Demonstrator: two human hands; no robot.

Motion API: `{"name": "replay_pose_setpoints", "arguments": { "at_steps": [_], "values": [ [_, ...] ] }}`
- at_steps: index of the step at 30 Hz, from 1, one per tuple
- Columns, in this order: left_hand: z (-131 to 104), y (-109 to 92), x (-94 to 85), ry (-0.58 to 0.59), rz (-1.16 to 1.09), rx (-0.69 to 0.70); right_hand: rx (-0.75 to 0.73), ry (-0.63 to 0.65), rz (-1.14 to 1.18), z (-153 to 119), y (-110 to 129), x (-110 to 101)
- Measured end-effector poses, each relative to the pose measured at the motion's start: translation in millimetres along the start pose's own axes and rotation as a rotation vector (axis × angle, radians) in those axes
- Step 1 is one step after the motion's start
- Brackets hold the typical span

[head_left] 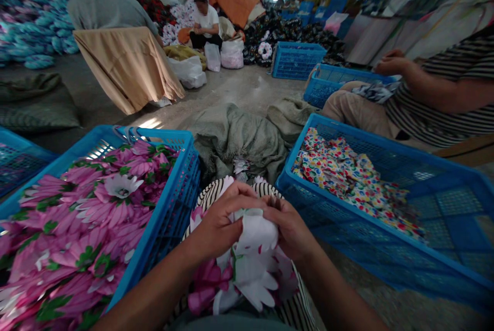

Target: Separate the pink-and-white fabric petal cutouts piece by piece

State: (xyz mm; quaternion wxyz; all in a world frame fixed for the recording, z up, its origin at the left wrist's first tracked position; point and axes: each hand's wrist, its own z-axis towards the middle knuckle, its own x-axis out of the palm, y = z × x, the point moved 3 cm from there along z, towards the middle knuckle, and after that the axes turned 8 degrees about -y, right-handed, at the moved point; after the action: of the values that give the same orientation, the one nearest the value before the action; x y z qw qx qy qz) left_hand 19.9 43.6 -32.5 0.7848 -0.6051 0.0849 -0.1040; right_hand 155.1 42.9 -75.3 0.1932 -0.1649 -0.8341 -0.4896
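Note:
My left hand [227, 215] and my right hand [290, 228] meet over my lap, fingers closed on the upper edge of a white fabric flower [257, 236]. My left thumb presses against its side, and the fingertips of my right hand are partly hidden behind the cloth. Beneath it, more white and pink fabric petals [208, 279] lie in my lap on black-and-white striped cloth [304, 297]. To my left, a blue plastic crate [185, 140] is heaped with pink fabric flowers [96, 212] with green leaf pieces.
On the right, another blue crate [366, 143] holds colourful dotted fabric pieces [347, 171]. Grey-green sacks [239, 130] lie ahead between the crates. A co-worker in a striped shirt [443, 89] sits at the right. A cloth-draped chair [123, 63] with a seated person stands at the left.

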Motion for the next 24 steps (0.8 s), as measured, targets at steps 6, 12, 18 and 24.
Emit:
{"name": "replay_pose_setpoints", "arguments": {
  "at_steps": [6,12,18,24],
  "values": [
    [1,-13,-4.8,-0.201,0.052,-0.146,0.048,0.040,-0.069,5,-10,-2],
    [-7,0,-1.1,-0.340,-0.155,-0.498,-0.309,0.104,-0.205,-5,24,-11],
    [-10,-2,11.3,-0.227,-0.405,-0.644,-0.480,0.168,-0.419,-6,35,-12],
    [-13,2,17.6,-0.206,-0.448,-0.689,-0.716,0.197,-0.628,-8,38,-2]
  ]
}}
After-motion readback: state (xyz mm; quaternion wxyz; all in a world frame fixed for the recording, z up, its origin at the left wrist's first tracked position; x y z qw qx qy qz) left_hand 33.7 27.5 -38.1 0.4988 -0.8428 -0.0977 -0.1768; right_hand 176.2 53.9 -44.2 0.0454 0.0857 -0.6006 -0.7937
